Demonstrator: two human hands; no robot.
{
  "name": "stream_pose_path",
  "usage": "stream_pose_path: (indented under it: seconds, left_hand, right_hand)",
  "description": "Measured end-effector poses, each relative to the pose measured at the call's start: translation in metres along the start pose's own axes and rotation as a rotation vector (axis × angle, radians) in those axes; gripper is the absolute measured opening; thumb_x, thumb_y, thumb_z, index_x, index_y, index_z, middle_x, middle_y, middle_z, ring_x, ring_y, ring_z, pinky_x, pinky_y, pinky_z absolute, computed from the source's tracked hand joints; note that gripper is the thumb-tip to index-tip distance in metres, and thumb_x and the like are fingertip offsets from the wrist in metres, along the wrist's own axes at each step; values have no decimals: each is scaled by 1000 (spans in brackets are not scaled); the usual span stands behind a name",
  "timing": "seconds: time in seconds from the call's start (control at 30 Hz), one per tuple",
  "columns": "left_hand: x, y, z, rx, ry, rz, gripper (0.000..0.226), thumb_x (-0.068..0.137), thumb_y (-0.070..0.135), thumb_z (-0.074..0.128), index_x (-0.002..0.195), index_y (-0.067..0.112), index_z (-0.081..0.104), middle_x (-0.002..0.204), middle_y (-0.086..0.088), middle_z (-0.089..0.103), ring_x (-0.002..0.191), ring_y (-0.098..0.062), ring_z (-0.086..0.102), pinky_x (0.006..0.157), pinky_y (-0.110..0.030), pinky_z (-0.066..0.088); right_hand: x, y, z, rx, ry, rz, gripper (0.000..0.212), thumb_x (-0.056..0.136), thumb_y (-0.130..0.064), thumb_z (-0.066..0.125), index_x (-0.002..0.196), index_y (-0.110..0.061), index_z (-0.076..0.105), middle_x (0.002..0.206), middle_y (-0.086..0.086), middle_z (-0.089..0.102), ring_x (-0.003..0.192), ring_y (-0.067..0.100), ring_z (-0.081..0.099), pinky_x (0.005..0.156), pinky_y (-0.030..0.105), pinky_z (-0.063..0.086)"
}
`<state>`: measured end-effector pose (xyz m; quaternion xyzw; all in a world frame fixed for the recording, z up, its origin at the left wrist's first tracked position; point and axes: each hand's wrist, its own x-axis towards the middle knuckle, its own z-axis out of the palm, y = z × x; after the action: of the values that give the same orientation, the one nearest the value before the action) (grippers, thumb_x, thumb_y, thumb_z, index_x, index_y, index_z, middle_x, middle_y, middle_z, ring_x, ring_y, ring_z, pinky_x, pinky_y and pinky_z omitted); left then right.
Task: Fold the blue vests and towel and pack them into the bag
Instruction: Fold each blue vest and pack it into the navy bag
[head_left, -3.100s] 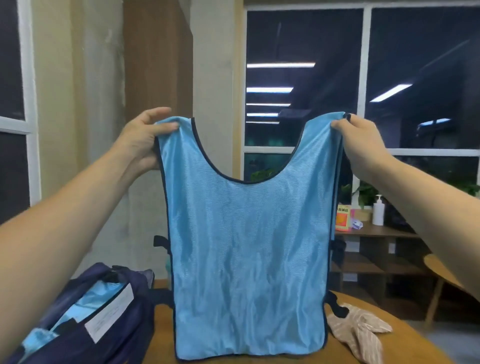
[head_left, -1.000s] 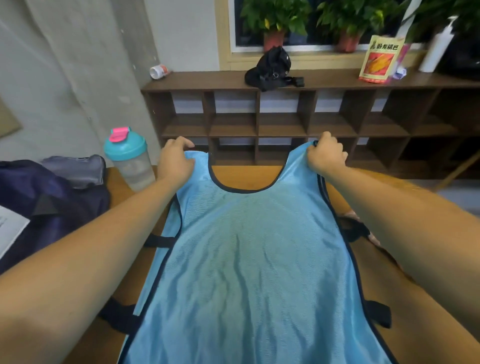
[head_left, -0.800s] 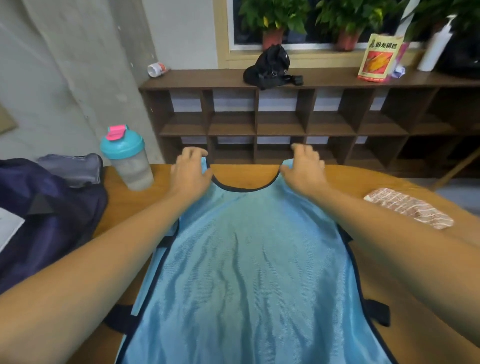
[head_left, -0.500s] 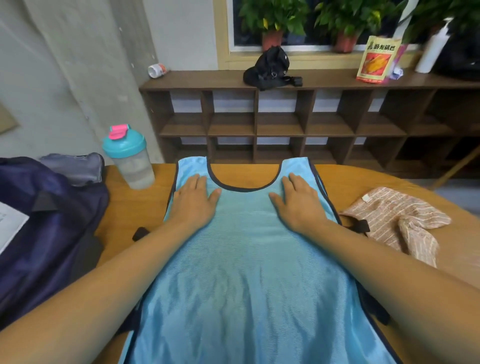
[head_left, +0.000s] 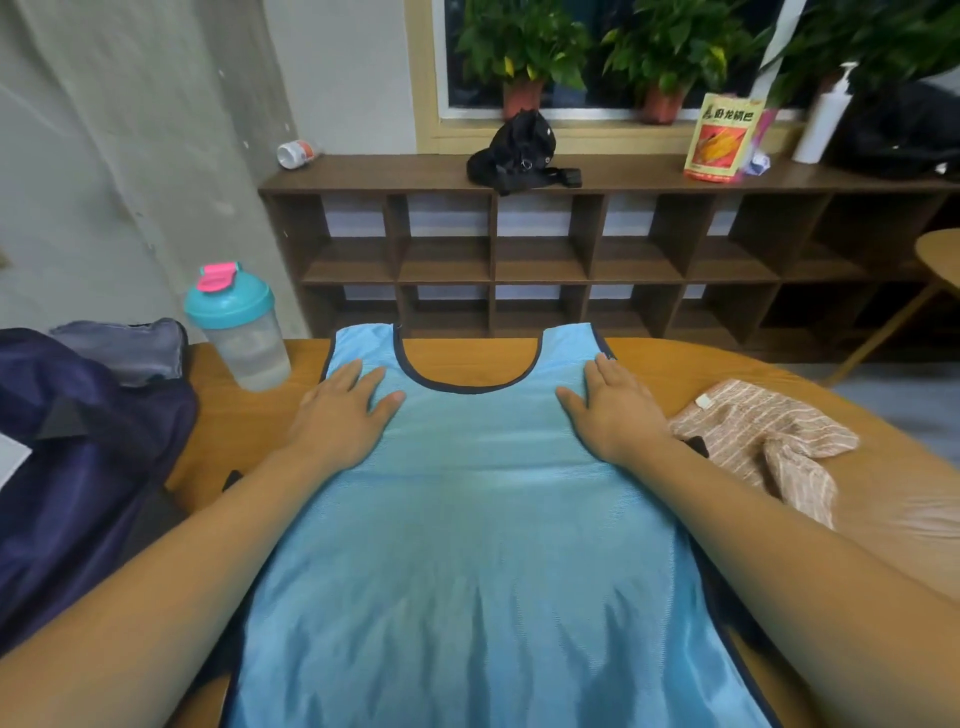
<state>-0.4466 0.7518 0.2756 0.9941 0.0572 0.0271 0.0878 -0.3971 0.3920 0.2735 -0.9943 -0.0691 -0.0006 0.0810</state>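
One light-blue mesh vest with navy trim (head_left: 483, 519) lies flat on the orange-brown wooden table (head_left: 675, 364); one crumpled brown striped towel (head_left: 753, 436) lies just right of it; one dark navy fabric bag (head_left: 78, 467) sits at the left, beside one clear shaker bottle with a teal lid (head_left: 239, 332); the vest's hem and part of the bag are cut off by the frame; the bag's inside is hidden; the left hand (head_left: 340, 415) and right hand (head_left: 615, 415) rest palm-down on the vest's shoulders, fingers straight, grasping nothing.
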Motion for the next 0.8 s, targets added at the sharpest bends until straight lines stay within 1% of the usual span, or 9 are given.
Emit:
stream_pose_path:
  seconds: [0.2, 0.27, 0.3, 0.37, 0.4, 0.5, 0.57, 0.67, 0.8]
  left_hand:
    - [0, -4, -8, 82, -61, -18, 83, 101, 77, 14, 169, 29, 17, 177, -3, 9, 163, -24, 10, 130, -48, 16]
    - [0, 3, -13, 134, -63, -21, 83, 102, 75, 14, 169, 25, 16, 177, -6, 6, 163, -25, 5, 131, -48, 11]
    - [-1, 9, -15, 152, -53, -6, 81, 104, 73, 16, 168, 24, 18, 177, -6, 6, 163, -25, 4, 131, -47, 10]
    - [-4, 26, -18, 132, -14, 54, 73, 107, 67, 26, 167, 27, 23, 177, -3, 9, 163, -25, 6, 130, -48, 11]
    - [-6, 36, -20, 97, 3, 94, 69, 107, 64, 31, 166, 28, 26, 176, -2, 13, 163, -25, 9, 129, -48, 14]
    - [-12, 60, -17, -6, 31, 199, 59, 109, 57, 40, 159, 27, 39, 170, 0, 28, 157, -23, 24, 124, -47, 23]
    - [-16, 67, -9, -37, 35, 237, 57, 109, 56, 40, 157, 27, 42, 167, 3, 33, 155, -21, 28, 122, -45, 25]
    - [-18, 64, 7, -50, 1, 220, 64, 108, 62, 34, 162, 29, 36, 172, 3, 26, 159, -21, 23, 126, -46, 24]
    - [-20, 59, 15, -101, 27, 197, 65, 107, 65, 32, 163, 31, 36, 173, 4, 27, 158, -20, 25, 127, -46, 23]
  right_hand:
    - [3, -2, -2, -65, -50, 84, 90, 105, -71, 10, 169, -8, 7, 177, 12, 1, 164, 28, -1, 132, 47, 5]
    - [4, -9, -6, -132, 5, 101, 83, 109, -63, 15, 168, -5, 11, 176, 17, 8, 163, 33, 6, 130, 46, 9]
    - [6, -11, -11, -155, 71, 85, 73, 111, -53, 22, 166, -6, 21, 172, 18, 22, 158, 35, 20, 127, 46, 19]
    - [12, -9, -23, -132, 226, 67, 47, 107, -30, 41, 149, -9, 45, 145, 15, 49, 133, 35, 47, 107, 45, 40]
    - [16, -4, -30, -92, 251, 88, 38, 103, -23, 47, 139, -10, 51, 133, 14, 54, 122, 35, 52, 98, 44, 44]
    - [28, 14, -48, -19, 93, 188, 11, 98, -18, 55, 104, -10, 59, 111, 11, 66, 93, 30, 63, 71, 37, 48]
    - [31, 22, -51, 18, 8, 215, 12, 95, -17, 57, 86, -11, 60, 93, 10, 68, 77, 25, 63, 61, 34, 50]
    - [33, 25, -51, 92, -6, 217, 15, 97, -15, 58, 84, -11, 65, 87, 10, 68, 77, 27, 64, 68, 39, 58]
    - [32, 30, -46, 75, 16, 210, 20, 101, -17, 54, 84, -12, 63, 88, 9, 67, 78, 27, 64, 73, 39, 57]
